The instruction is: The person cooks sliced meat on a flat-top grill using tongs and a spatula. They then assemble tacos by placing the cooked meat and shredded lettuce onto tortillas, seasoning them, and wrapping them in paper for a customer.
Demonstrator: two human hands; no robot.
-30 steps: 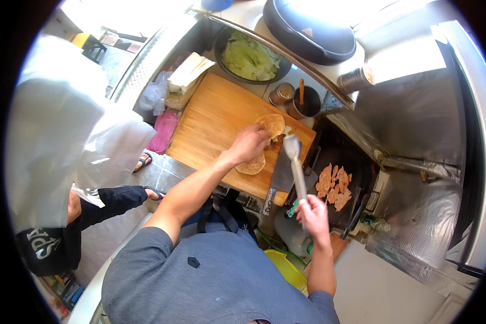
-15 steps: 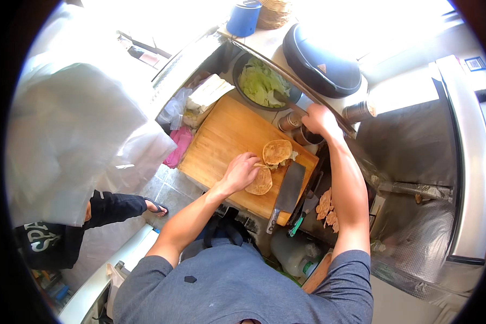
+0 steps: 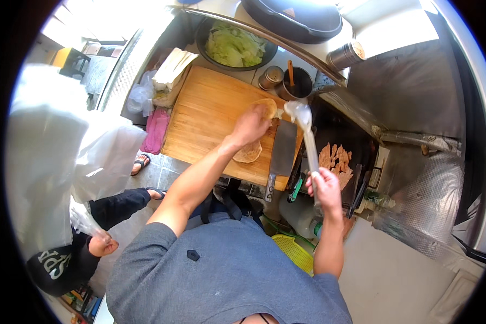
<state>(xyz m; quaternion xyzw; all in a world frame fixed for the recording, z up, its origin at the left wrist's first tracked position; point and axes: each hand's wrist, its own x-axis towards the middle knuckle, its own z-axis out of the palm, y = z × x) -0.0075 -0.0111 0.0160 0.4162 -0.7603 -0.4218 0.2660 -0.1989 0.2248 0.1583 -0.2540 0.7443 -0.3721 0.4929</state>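
Note:
My left hand (image 3: 252, 125) reaches over the wooden cutting board (image 3: 200, 108), its fingers closed on a round browned flatbread (image 3: 267, 103) near the board's far right part. A second flatbread (image 3: 249, 153) lies on the board, partly under my left wrist. My right hand (image 3: 327, 190) grips a long, pale, spoon-like utensil (image 3: 311, 143). Its rounded whitish head is raised beside the far right corner of the board; its exact kind is unclear. Between the hands a cleaver (image 3: 282, 148) lies along the board's right edge, its dark handle toward me.
Beyond the board stand a bowl of shredded lettuce (image 3: 235, 46), a shaker (image 3: 271, 77) and a dark pot (image 3: 299, 86) with a wooden-handled tool. Meat pieces (image 3: 337, 162) lie on a dark griddle at right. A person's hand (image 3: 102, 244) holds plastic at left.
My right hand has left the wooden-handled tool, which now stands in the dark pot, and come nearer with the pale utensil. My left hand has moved from the near flatbread to the far one.

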